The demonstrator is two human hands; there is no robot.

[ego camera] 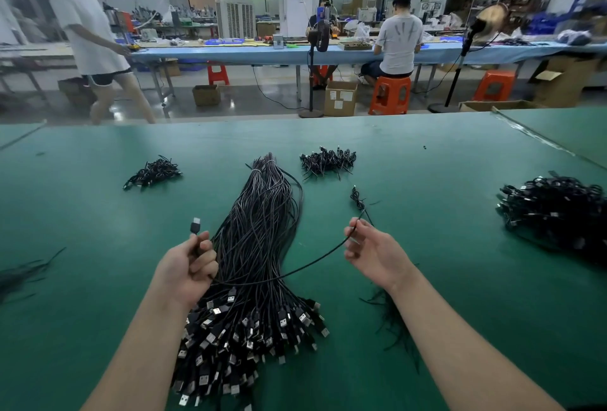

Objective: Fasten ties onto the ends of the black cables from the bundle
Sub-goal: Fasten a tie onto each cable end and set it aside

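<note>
We're over the green work mat [427, 246], and our left hand [190, 266] has its fingers curled round one thin black cable [305, 266], the silver-tipped USB plug [195, 225] poking up above the thumb. Our right hand [371, 253] pinches that same cable further along between thumb and fingertips, the other fingers loose. The cable sags between the two hands and drapes across the big bundle of long black cables [256, 246], which lies lengthwise on the mat between our forearms, its mass of USB plugs fanned out at the near end and its far end bound together. Beyond the right hand the cable's free end [357, 197] lifts into a small kinked coil; whether a tie sits on it we can't tell, it's too fine. Thin black tie strips [394, 318] lie scattered under our right forearm. Further out sit two small heaps of short black leads [152, 172] [328, 159], left and centre, and a large tangled pile of black cables [555, 210] at the right edge.
</note>
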